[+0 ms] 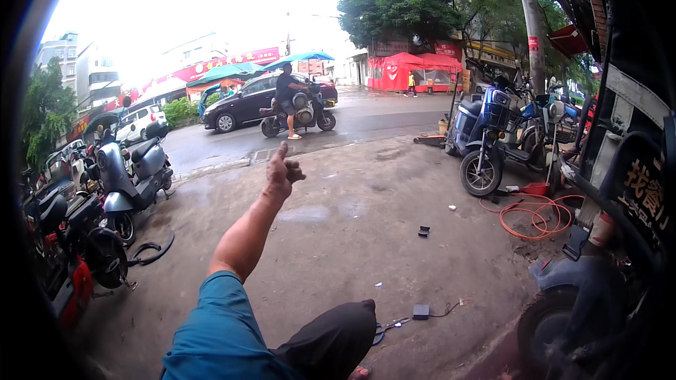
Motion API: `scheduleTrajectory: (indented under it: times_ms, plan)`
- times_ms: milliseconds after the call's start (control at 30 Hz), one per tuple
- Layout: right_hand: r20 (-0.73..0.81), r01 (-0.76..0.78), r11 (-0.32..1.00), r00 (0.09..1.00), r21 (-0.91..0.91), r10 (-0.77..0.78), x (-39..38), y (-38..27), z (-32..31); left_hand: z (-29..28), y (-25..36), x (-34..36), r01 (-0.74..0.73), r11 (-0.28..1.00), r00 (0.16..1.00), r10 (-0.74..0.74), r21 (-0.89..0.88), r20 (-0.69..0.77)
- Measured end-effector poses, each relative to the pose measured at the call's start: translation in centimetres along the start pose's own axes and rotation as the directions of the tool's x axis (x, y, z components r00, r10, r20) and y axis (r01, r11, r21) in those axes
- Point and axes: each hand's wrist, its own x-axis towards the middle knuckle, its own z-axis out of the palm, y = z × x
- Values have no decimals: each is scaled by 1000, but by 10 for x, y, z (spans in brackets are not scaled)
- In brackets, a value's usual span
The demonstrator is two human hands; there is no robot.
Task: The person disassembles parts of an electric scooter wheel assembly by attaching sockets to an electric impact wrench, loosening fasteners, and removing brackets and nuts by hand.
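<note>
My left arm in a teal sleeve reaches forward over the ground. My left hand [282, 172] is held up in the air, one finger stretched out toward the road and the others loosely bent to the right. Nothing is in it. My right hand does not show. By my dark-trousered knee [334, 334] lies a blue-handled tool [382, 331], partly hidden. Beside it on the ground rests a small dark grey box [421, 312] with a thin cable. Farther off lies a small black piece [423, 231].
Parked scooters [134, 172] line the left, with a black curved strip [151, 250] on the ground. At right stand more scooters [484, 137] and a coiled orange hose [539, 218]. A scooter rider [290, 98] and a black car [246, 102] are on the road.
</note>
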Motion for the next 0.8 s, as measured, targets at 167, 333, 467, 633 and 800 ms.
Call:
scheduleTrajectory:
  times_ms: [167,333,467,633,800]
  plan:
    - [-43,-30,999,999,30,31,-6,4,-8,-45,112,24,-356,912,930,325,-203,-169]
    - [-60,-67,997,996,36,69,-20,8,-5,-48,136,18,-445,868,896,433,-221,-102]
    - [-112,-82,995,990,53,88,-31,10,-14,-21,120,32,-396,887,907,418,-239,50]
    - [-166,-93,994,981,61,102,-38,9,-18,-24,131,47,-431,886,892,390,-172,-230]
    - [-143,-52,998,988,32,56,-33,11,-18,-32,126,40,-433,889,860,359,-146,-363]
